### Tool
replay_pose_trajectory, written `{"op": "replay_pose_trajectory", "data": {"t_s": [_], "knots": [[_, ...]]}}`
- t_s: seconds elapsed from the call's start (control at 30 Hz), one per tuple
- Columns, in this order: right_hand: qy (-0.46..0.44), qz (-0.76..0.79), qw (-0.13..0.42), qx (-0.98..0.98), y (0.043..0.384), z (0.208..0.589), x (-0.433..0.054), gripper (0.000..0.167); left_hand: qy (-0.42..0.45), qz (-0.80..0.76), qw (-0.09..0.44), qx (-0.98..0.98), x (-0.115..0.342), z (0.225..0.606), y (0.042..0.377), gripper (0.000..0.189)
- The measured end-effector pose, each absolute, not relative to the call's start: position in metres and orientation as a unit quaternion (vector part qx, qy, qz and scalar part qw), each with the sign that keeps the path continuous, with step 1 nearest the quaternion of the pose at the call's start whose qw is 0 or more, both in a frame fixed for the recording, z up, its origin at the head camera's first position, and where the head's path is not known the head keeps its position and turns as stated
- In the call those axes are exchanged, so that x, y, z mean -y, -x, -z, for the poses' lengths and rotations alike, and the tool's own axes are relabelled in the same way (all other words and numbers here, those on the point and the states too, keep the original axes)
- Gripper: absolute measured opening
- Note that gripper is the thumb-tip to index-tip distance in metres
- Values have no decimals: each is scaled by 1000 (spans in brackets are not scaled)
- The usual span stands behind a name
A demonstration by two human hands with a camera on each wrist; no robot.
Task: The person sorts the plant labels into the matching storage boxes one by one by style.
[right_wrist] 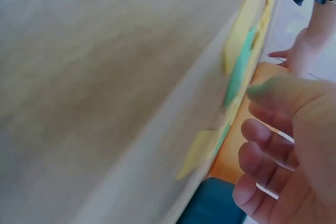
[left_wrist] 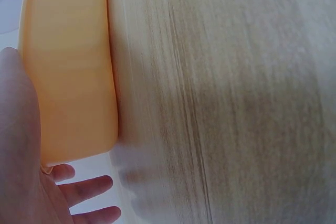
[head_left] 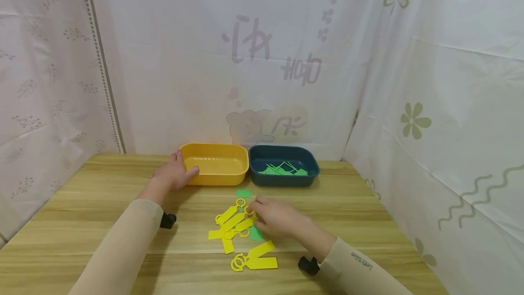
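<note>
My left hand (head_left: 173, 173) grips the left end of the yellow bin (head_left: 219, 180), thumb over the rim and fingers about the end. In the left wrist view the fingers (left_wrist: 86, 190) reach past the bin's corner. My right hand (head_left: 278, 216) hovers at the right side of a loose pile of yellow tags (head_left: 233, 220) with ring ends. Its fingers (right_wrist: 257, 156) are loosely bent in the right wrist view, with nothing visible held. A green tag (head_left: 255, 234) lies partly under the yellow ones, near the right hand. Another green piece (head_left: 243, 193) shows behind the pile.
Beside the yellow bin stands a dark blue bin (head_left: 286, 180) with several green tags (head_left: 282, 170) inside. Two yellow tags (head_left: 259, 263) lie nearer the front of the wooden table (head_left: 340, 222). Printed curtains (head_left: 172, 58) hang behind the table and at both sides.
</note>
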State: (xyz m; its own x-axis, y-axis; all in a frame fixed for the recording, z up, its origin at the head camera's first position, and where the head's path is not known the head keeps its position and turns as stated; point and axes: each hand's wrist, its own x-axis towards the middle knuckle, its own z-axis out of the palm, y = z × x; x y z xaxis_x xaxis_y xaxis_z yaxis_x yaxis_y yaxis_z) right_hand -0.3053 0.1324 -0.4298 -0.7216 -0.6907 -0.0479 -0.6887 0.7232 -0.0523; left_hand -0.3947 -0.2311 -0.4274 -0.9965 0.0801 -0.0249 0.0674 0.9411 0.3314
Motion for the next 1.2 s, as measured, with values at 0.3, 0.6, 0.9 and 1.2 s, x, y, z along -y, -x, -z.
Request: {"op": "replay_pose_trajectory", "data": {"t_s": [0.3, 0.6, 0.9, 1.2], "knots": [[348, 13, 97, -932, 297, 418, -132, 41, -35, -172, 23, -984, 233, 429, 396, 108], [335, 15, 113, -935, 293, 416, -129, 39, -33, -172, 23, -984, 234, 431, 399, 109], [390, 14, 110, -914, 297, 412, -131, 28, -34, -177, 22, -983, 232, 428, 394, 108], [419, 49, 82, -903, 296, 409, -131, 8, -35, -175, 21, -984, 231, 427, 394, 109]]}}
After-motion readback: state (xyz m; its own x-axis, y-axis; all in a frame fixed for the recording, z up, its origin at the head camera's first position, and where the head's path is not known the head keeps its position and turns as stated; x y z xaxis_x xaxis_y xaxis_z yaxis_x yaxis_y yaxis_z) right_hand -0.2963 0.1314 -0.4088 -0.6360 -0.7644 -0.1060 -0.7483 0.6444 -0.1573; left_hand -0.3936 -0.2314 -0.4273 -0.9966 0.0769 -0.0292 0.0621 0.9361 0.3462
